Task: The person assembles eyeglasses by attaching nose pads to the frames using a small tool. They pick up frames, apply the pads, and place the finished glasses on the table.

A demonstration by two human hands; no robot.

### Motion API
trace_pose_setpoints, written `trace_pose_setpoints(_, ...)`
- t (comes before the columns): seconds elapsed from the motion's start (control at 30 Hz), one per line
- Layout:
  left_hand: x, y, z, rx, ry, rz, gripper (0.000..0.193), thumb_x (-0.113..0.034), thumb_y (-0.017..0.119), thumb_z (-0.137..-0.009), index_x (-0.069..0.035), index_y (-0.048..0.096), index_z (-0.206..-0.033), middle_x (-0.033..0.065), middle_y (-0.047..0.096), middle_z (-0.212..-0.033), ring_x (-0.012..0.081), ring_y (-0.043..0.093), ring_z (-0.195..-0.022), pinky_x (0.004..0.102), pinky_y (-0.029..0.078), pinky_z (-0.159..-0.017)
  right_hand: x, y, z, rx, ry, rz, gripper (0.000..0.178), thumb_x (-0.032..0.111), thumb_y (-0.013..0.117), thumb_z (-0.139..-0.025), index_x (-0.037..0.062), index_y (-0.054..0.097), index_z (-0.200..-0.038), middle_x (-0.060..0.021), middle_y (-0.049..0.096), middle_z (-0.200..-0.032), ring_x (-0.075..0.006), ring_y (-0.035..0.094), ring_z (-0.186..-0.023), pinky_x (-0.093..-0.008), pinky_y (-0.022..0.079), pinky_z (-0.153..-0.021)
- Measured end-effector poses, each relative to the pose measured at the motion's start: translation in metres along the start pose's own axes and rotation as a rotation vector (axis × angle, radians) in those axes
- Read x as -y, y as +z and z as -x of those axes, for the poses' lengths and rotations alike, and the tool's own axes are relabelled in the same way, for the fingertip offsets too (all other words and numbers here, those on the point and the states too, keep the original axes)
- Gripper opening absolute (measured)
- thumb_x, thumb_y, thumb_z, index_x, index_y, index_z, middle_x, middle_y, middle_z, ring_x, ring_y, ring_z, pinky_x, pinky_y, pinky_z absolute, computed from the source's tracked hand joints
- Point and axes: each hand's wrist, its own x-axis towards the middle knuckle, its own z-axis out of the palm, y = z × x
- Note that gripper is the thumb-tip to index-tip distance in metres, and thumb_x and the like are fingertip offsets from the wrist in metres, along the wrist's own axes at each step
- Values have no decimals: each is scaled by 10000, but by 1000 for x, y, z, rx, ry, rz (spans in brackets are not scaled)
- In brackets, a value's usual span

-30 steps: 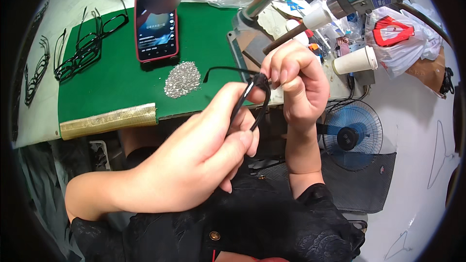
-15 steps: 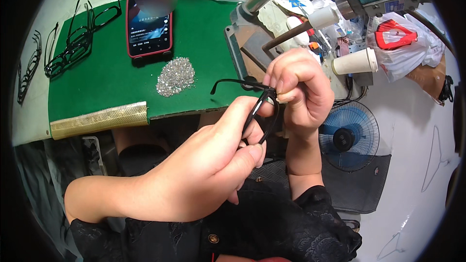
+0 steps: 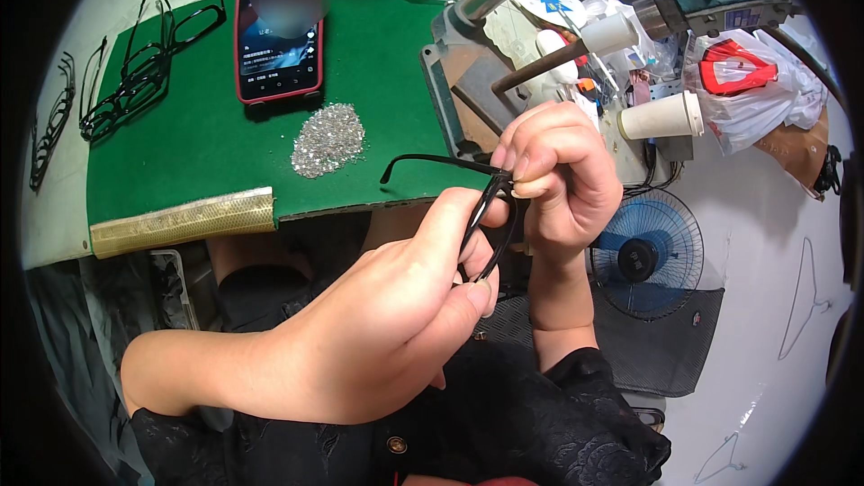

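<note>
So, black glasses frame (image 3: pixel 487 200) between pinching left fingers (image 3: pixel 463 304), its hinge corner (image 3: pixel 504 176) between pinching right fingers (image 3: pixel 538 160).

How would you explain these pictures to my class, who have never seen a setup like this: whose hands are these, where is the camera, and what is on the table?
There is no robot here: these are a person's own bare hands. The view comes from a wide fisheye camera worn on that person's head and looking down, so straight edges bend near the rim.

The left hand grips a black glasses frame. The right hand's fingertips are at its corner, by the temple arm; whether they hold a tiny part is too small to tell.

On the table lie a green mat, a pile of small silvery pieces and a phone. More black frames lie at the left. A white cup is at the right.
</note>
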Motion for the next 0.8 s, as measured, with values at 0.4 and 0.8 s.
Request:
trace_pose_setpoints(0.4, -4, 1, -2, 13, -33, 303, 395, -50, 431, -927, -10, 293, -1295, 102, 507, -891, 114, 515, -617, 223, 477, -486, 4, 1, 0, -49, 8, -28, 211, 179, 648, -864, 3, 571, -777, -91, 574, -733, -176, 569, -644, -268, 461, -584)
trace_pose_setpoints(0.8, -3, 2, -2, 25, -45, 273, 385, -29, 416, -926, 5, 294, -1289, 105, 509, -897, 113, 516, -611, 219, 474, -486, 1, -12, -3, 68, -41, -18, 169, 129, 692, -801, -8, 602, -762, -93, 603, -719, -178, 590, -651, -266, 468, -582)
